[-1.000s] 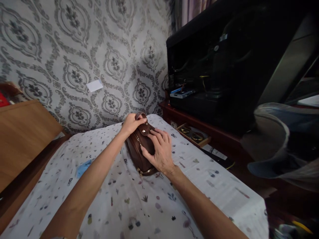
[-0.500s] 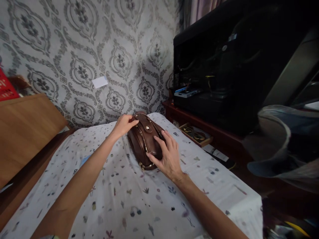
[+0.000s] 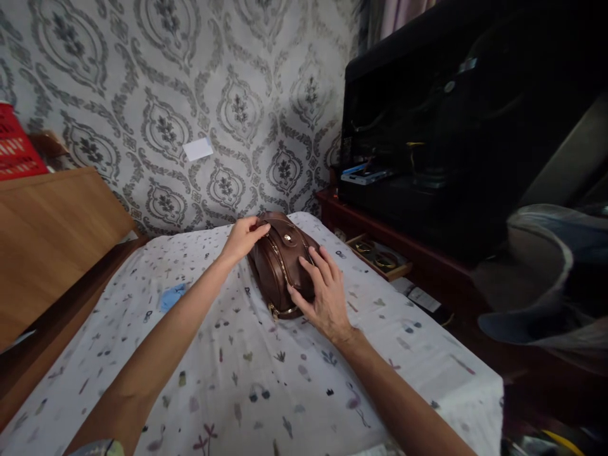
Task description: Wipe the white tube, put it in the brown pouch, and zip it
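A brown leather bag (image 3: 275, 272) with gold-toned zips lies on the patterned white sheet (image 3: 256, 361). At its far left end, my left hand (image 3: 244, 239) is closed, thumb and fingers pinching the bag near the zip. Exactly what sits between those fingertips is hidden. My right hand (image 3: 325, 294) rests against the near right side of the bag, fingers spread, with the thumb by the zip line. A round metal stud (image 3: 287, 238) shows on the strap across the top. One zip pull (image 3: 272, 310) hangs at the near left corner.
A light blue cloth or packet (image 3: 172, 297) lies left of the bag. To the right stand a dark glass-fronted cabinet (image 3: 427, 126) and a small open box (image 3: 380, 256) holding round items. A wooden board (image 3: 57, 234) rises at left, before the patterned wall (image 3: 256, 76).
The view has shifted slightly, and more of the blue item shows beside my left forearm. Both hands keep nearly the same places on the bag.
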`<state>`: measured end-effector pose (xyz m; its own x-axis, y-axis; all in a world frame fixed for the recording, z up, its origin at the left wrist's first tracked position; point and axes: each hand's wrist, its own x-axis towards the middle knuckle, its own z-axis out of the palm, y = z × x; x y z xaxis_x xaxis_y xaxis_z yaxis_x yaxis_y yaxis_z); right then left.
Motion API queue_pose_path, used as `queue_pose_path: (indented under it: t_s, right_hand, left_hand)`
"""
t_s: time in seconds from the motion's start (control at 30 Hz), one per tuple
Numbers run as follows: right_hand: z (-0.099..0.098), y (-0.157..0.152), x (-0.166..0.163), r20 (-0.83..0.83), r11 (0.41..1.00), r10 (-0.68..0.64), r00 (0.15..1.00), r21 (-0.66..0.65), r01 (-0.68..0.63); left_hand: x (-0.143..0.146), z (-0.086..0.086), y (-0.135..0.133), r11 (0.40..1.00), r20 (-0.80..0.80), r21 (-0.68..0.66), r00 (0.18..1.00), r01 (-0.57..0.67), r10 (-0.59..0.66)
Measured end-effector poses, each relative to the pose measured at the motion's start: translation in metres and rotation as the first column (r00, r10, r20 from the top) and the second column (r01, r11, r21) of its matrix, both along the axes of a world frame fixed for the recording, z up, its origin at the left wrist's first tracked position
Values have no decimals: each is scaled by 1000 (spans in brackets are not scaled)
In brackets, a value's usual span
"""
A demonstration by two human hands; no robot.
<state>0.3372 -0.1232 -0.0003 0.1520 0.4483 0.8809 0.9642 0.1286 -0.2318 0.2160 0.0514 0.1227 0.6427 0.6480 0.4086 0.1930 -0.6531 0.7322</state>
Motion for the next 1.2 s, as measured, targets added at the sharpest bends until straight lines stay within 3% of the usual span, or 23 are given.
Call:
queue_pose_path:
  t_s: [0.3,0.43,0.6,0.83,1.03,1.2]
  right_hand:
    - [2,-1,-3,6,999,-40,999,-11,40]
    - [0,-1,-2,10,998,-58,998,-30,58]
    - [-2,0,1,2,997,-64,998,-40,64]
    - [-4,3,-1,6,998,-53,999,-18,53]
    - [-3,4,-3,0,997,-73,997,-19,73]
    - [-3,5,-2,-12,998,-62,998,-14,62]
  left_hand:
    - [-6,-26,-27,988,118,136,991,-72,56]
    - [-9,-31,-28,990,111,131,993,-55,40]
    - [-12,-25,-29,988,46,145,998,-47,41]
    - [-5,-6,-29,930,6,352,994,-108,113]
    - [2,-2,-17,965,26,209,987,-158,156]
    - [2,-5,-16,974,57,165,987,-155,147]
